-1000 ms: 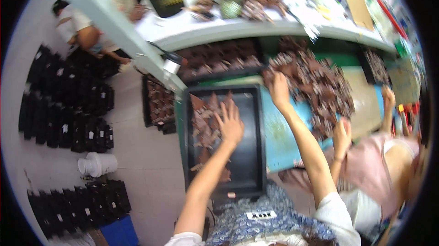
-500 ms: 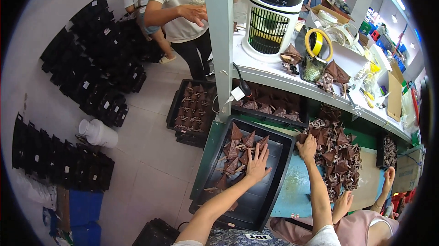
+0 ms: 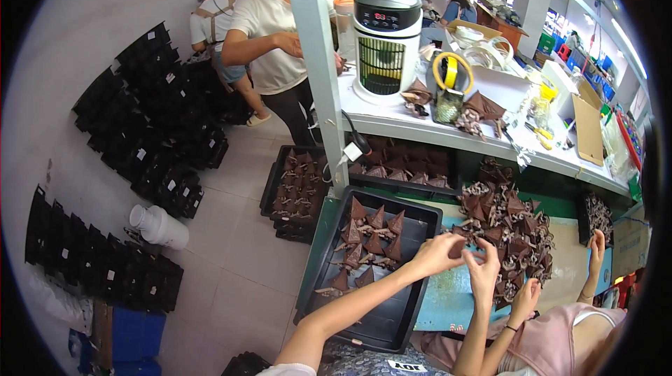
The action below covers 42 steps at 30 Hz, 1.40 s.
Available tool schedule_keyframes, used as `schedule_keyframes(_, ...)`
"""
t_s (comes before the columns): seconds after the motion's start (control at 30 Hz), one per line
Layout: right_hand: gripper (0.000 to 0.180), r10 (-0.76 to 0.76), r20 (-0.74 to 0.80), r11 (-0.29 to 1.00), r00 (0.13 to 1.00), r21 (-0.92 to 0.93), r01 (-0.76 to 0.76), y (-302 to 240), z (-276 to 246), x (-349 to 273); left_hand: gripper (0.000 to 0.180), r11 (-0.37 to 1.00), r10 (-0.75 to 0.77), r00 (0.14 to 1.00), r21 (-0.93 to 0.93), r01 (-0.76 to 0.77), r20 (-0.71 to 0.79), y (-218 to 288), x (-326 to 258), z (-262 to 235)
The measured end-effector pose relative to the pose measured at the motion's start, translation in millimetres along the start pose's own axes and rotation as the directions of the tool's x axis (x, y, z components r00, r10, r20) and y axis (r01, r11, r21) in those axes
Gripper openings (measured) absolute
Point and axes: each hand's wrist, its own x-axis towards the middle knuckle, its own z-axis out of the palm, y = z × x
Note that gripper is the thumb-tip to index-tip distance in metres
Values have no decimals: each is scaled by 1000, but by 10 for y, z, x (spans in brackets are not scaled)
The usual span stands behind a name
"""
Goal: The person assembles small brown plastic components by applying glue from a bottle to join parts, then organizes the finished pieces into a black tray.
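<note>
Above the blue mat, just right of the black tray (image 3: pixel 413 295), my two hands come together. My left hand (image 3: pixel 435 256) is closed on a small brown pyramid-shaped piece (image 3: pixel 457 246), partly covered by the fingers. My right hand (image 3: pixel 483 269) meets it from the right, thumb and fingers curved into a pinch; whatever lies between their tips is too small to make out. Several brown pyramid pieces (image 3: pixel 353 256) with pale curly strands stand in rows in the tray's upper left. A large heap of similar pieces (image 3: pixel 514 225) lies beyond my right hand.
A co-worker's hands (image 3: pixel 526 299) are close on my right. A shelf (image 3: pixel 420 124) carries a white fan heater (image 3: pixel 387 44) and tape rolls (image 3: pixel 453 72), with a post (image 3: pixel 315 61) at its left end. Filled trays (image 3: pixel 294 187) stand behind; black crates (image 3: pixel 154 103) stack left.
My left hand has left the tray and moved right to meet my right hand, which has drawn back from the heap's edge. The pieces in the tray are now uncovered. The view has shifted slightly.
</note>
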Motion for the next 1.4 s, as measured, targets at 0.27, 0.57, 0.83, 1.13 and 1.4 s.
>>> schedule_keyframes(0.27, 43, 225, 377, 586, 899, 684, -434, -147, -81, -849, 51, 87, -400, 819, -872, 482, 412, 217, -577, 90)
schedule_keyframes(0.57, 25, 280, 334, 590, 900, 679, -436, -516, -105, -846, 65, -231, -437, 721, -842, 488, 538, 663, -661, -206)
schedule_keyframes(0.83, 23, 218, 225, 818, 950, 489, -303, -655, -237, -1001, 65, -565, -219, 827, -758, 326, 518, 713, -885, 17)
schedule_keyframes(1.13, 36, -218, 18, 975, 976, 36, 218, -845, -236, -1202, 37, -784, -90, 938, -605, 140, 334, 643, -940, 315)
schedule_keyframes(1.4, 28, 86, 131, 992, 988, 80, -96, -329, -109, -1349, 39, 434, -649, 739, -711, 554, 180, 283, -984, -102)
